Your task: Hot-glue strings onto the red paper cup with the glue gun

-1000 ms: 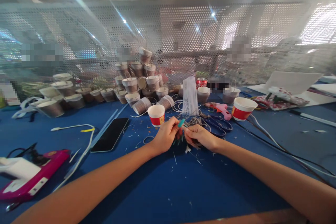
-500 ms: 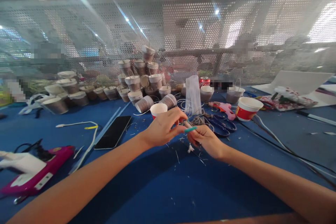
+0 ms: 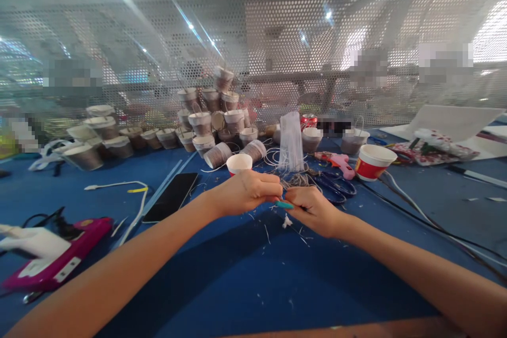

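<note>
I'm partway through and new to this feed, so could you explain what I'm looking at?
There is no machine here: you see a person's bare left hand and right hand, filmed forward and down by one camera on their head. On the blue table are a phone, two cups, a pink glue gun and a bundle of pale strands, with stacked pots farther back. Both hands are curled close together; a slim teal shape shows between them, but anything held is too hidden to name.

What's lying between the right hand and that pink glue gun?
In the head view, a dark blue-handled tool lies between the right hand and the pink glue gun.
</note>
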The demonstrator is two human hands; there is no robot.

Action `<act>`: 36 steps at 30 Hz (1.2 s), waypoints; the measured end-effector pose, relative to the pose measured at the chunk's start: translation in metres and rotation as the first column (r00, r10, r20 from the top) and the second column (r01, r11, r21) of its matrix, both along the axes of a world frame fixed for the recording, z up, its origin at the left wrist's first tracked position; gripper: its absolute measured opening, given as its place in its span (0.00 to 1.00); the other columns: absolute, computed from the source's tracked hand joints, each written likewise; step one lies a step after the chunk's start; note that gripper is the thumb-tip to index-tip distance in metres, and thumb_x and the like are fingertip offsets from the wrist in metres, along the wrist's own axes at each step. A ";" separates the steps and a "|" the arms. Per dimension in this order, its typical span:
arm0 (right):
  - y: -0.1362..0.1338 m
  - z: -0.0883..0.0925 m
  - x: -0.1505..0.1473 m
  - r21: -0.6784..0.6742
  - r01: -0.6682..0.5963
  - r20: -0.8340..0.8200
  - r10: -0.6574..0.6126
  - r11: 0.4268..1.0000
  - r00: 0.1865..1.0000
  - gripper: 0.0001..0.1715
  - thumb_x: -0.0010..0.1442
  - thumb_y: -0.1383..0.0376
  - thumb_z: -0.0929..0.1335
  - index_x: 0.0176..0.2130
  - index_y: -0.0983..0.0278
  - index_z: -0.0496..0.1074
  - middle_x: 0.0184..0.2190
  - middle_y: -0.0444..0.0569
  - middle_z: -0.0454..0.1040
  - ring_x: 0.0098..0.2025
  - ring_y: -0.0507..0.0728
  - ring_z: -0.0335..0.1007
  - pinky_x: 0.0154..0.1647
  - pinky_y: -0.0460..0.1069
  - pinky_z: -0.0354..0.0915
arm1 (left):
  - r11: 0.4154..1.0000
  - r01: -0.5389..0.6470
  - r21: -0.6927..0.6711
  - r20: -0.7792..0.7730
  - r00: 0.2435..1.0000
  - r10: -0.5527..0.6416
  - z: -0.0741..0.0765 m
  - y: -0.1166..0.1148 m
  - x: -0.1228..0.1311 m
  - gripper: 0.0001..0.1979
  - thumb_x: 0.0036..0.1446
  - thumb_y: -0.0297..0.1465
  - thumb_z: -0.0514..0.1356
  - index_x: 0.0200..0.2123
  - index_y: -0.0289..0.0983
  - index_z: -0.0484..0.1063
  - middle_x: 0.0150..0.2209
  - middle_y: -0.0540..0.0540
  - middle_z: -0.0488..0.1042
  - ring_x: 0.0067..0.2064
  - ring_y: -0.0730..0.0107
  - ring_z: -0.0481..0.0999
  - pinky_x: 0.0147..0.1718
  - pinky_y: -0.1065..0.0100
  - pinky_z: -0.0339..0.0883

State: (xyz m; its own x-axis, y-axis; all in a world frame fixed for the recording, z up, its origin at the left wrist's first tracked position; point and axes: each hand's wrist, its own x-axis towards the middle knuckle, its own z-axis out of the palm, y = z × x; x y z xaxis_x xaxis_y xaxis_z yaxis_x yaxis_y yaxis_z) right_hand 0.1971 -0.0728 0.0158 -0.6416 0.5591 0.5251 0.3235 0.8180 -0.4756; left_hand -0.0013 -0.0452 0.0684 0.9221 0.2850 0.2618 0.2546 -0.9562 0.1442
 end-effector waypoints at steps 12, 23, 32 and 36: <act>-0.002 0.003 0.000 0.023 0.000 -0.075 0.002 1.000 0.997 0.22 0.64 0.62 0.56 0.19 0.62 0.51 0.18 0.41 0.53 0.23 0.49 0.50 0.26 0.46 0.51 | 0.879 -0.151 -0.452 0.384 0.857 0.345 -0.003 -0.002 0.007 0.13 0.61 0.33 0.50 0.24 0.37 0.62 0.13 0.56 0.61 0.15 0.79 0.64 0.16 0.75 0.56; 0.001 0.006 0.006 0.405 0.125 -0.016 -0.130 0.906 0.991 0.22 0.65 0.63 0.57 0.20 0.63 0.58 0.18 0.43 0.60 0.23 0.50 0.53 0.26 0.46 0.52 | 0.840 -0.043 -0.541 0.315 0.916 0.249 0.011 -0.009 0.007 0.19 0.44 0.31 0.67 0.40 0.38 0.65 0.35 0.49 0.69 0.35 0.73 0.69 0.31 0.71 0.65; -0.003 0.019 0.026 0.862 0.232 -0.053 -0.375 0.450 0.926 0.13 0.57 0.69 0.66 0.22 0.62 0.65 0.18 0.43 0.65 0.26 0.52 0.51 0.24 0.49 0.48 | 0.966 -0.053 -0.254 0.401 0.903 0.155 0.013 -0.020 0.010 0.19 0.49 0.31 0.64 0.44 0.40 0.63 0.35 0.49 0.70 0.35 0.73 0.69 0.32 0.69 0.65; -0.004 0.018 0.029 0.865 0.245 -0.076 -0.369 0.437 0.926 0.12 0.57 0.69 0.67 0.22 0.60 0.66 0.19 0.41 0.67 0.26 0.51 0.51 0.24 0.49 0.48 | 0.978 -0.063 -0.197 0.329 0.936 0.127 0.016 -0.022 0.008 0.20 0.50 0.32 0.62 0.46 0.39 0.63 0.36 0.47 0.70 0.35 0.71 0.69 0.32 0.69 0.65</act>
State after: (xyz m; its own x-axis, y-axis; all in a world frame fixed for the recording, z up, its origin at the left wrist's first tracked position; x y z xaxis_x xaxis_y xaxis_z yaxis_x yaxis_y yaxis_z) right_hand 0.2261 -0.0764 0.0333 -0.6077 0.0505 0.7926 0.6360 0.6286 0.4476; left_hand 0.0070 -0.0676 0.0843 0.7538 0.4388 0.4892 0.2489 -0.8795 0.4055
